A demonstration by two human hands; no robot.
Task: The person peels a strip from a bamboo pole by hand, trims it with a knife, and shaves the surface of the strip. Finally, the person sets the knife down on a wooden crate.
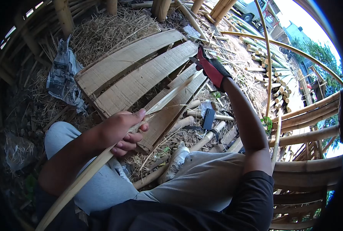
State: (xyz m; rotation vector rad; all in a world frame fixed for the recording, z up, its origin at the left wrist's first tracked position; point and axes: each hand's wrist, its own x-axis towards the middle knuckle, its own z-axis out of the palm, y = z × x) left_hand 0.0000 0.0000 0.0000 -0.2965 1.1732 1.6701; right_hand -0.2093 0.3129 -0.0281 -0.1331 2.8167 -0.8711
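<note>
A long split bamboo strip runs from the lower left, up past my forearm and out over the planks. My bare left hand is closed around its middle, thumb on top. At the strip's far end is my right hand in a red and black glove, its fingers closed on a knife whose short dark blade sticks out to the left. Most of the knife is hidden by the glove. Beneath both hands lies a low slatted bench of wooden planks.
A phone lies on the littered ground right of the planks. Crumpled newspaper and a straw heap are at left. Cut bamboo poles are stacked at right, near a bamboo railing. A vehicle stands far back.
</note>
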